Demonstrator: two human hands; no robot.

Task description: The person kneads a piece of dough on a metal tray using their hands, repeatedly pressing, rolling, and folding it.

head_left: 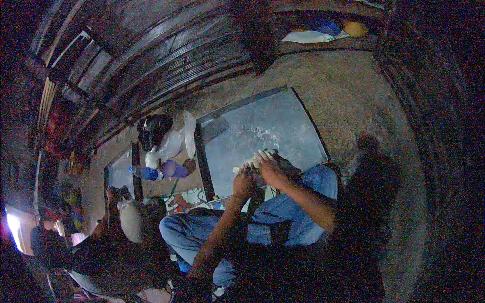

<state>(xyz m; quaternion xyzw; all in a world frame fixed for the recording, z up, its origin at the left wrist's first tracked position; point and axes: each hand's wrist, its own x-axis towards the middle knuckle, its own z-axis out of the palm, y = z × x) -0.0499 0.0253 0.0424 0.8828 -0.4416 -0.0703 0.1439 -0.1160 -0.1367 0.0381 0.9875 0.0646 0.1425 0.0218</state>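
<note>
My left hand [244, 184] is closed at the near edge of a grey framed panel [235, 146]. A small pale bit [236, 170] shows beside its fingers. My right hand [269, 168] is just to the right of it, with fingers bent over a pale lump or cloth that I cannot make out. A dark form lies beneath and to the right of this hand. White smears spread over the panel's surface beyond both hands. The picture is dim and grainy, so what sits between my fingers is mostly hidden.
My crossed legs in jeans [303, 202] border the panel. Left of it lie a clear plastic bag [174, 144], a black bundle [154, 130], a blue-labelled bottle [149, 173] and a purple container [173, 169]. Another person [108, 247] sits at left by a second panel [120, 169].
</note>
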